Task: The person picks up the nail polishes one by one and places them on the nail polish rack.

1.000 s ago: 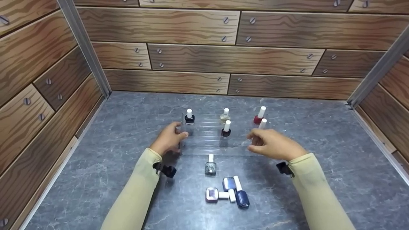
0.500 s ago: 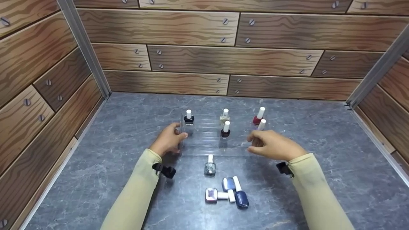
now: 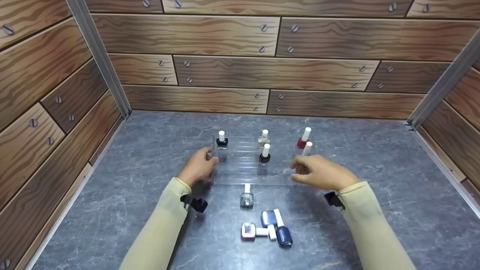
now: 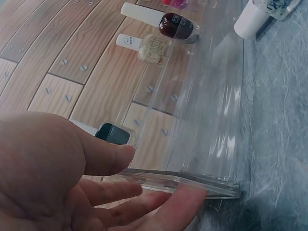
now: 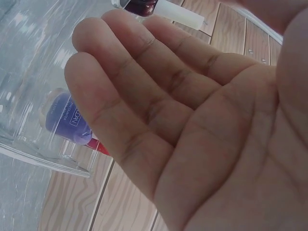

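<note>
A clear stepped rack [image 3: 240,176] stands mid-table. My left hand [image 3: 198,165] pinches its left side panel [image 4: 192,183], thumb inside and fingers outside. Beside the rack's right end hovers my right hand [image 3: 324,172], empty, its fingers loosely bent and partly hiding a purple nail polish bottle [image 5: 65,118]. Also on the rack are a black nail polish bottle [image 3: 222,141], a gold-flecked clear one [image 3: 264,139], a dark red one [image 3: 264,157] and a red one [image 3: 303,142]. All have white caps.
In front of the rack sits a glitter nail polish bottle [image 3: 246,201]. Nearer lie a dark blue bottle [image 3: 284,236], a lighter blue bottle [image 3: 268,218] and a pinkish-purple bottle [image 3: 248,231], close together. Wood-patterned walls [image 3: 195,99] enclose the table.
The head view has tilted slightly, so the scene sits a little lower in it. Both hands, the rack and the bottles keep their places.
</note>
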Available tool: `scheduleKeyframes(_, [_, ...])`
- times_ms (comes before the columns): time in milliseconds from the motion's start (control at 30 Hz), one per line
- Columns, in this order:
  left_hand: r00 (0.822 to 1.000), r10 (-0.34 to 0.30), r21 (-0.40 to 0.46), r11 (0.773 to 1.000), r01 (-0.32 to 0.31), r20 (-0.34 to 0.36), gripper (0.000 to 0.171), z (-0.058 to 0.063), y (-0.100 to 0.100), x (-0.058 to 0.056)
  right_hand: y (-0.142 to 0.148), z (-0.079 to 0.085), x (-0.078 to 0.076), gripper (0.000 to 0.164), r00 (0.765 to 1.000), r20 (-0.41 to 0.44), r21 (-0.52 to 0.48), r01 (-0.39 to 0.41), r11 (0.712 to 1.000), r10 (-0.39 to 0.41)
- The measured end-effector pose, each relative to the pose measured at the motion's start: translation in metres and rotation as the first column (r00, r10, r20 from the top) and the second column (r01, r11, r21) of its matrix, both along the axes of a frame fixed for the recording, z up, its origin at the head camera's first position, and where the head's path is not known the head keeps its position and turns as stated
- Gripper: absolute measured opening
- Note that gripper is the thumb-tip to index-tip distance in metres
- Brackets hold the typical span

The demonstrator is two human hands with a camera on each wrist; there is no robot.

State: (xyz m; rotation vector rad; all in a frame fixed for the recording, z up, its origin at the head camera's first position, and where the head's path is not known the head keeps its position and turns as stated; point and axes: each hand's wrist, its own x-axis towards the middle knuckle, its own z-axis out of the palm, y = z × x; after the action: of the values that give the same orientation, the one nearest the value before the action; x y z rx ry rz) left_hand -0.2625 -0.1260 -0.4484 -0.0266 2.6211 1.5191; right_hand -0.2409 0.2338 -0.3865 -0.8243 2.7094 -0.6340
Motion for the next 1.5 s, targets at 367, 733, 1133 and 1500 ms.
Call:
scheduleKeyframes(367, [0.999, -0.013, -0.076, 0.997, 0.010, -0.039, 0.045, 0.000, 0.000, 0.000, 0.000, -0.001, 0.001, 0.031, 1.000, 0.009, 0.016, 0.001, 1.000, -0.001])
scheduleKeyframes(733, [0.999, -0.008, -0.075, 0.997, 0.005, -0.037, 0.041, 0.000, -0.001, -0.001, -0.001, -0.003, 0.000, 0.031, 0.999, 0.026, 0.021, 0.019, 1.000, -0.020])
scheduleKeyframes(1133, [1.000, -0.005, -0.039, 0.999, 0.005, -0.001, 0.048, 0.002, -0.001, 0.000, -0.002, -0.003, 0.000, 0.026, 0.999, 0.028, 0.022, 0.019, 1.000, -0.020])
scheduleKeyframes(1500, [1.000, -0.008, -0.046, 0.999, 0.007, -0.026, 0.045, 0.001, -0.001, 0.000, -0.015, -0.012, -0.002, 0.012, 0.996, -0.084, -0.014, -0.015, 1.000, 0.014])
